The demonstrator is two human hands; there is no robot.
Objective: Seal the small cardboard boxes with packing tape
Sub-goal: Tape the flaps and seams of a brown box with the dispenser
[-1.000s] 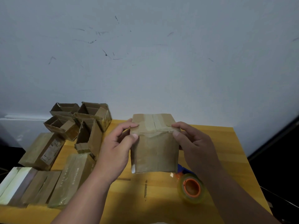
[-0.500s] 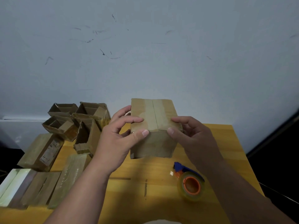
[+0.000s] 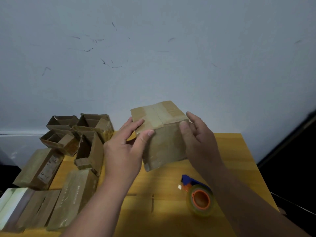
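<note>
I hold a small cardboard box (image 3: 164, 144) above the yellow table (image 3: 230, 151), tilted, with clear tape running across its closed top flaps. My left hand (image 3: 124, 149) grips its left edge, thumb on the front face and fingers on the top. My right hand (image 3: 196, 134) grips the right side, thumb pressed at the top front corner. A roll of clear packing tape (image 3: 201, 200) with an orange core lies on the table below my right forearm, next to a blue-and-orange dispenser part (image 3: 189, 181).
Several open cardboard boxes (image 3: 77, 132) are piled at the back left of the table. Flat taped boxes (image 3: 39, 168) lie in a row along the left edge. A grey wall stands right behind the table. Dark floor drops off to the right.
The box has been lifted a little higher and turned clockwise, its top now tilted toward me. Both hands shifted with it, staying on its sides.
</note>
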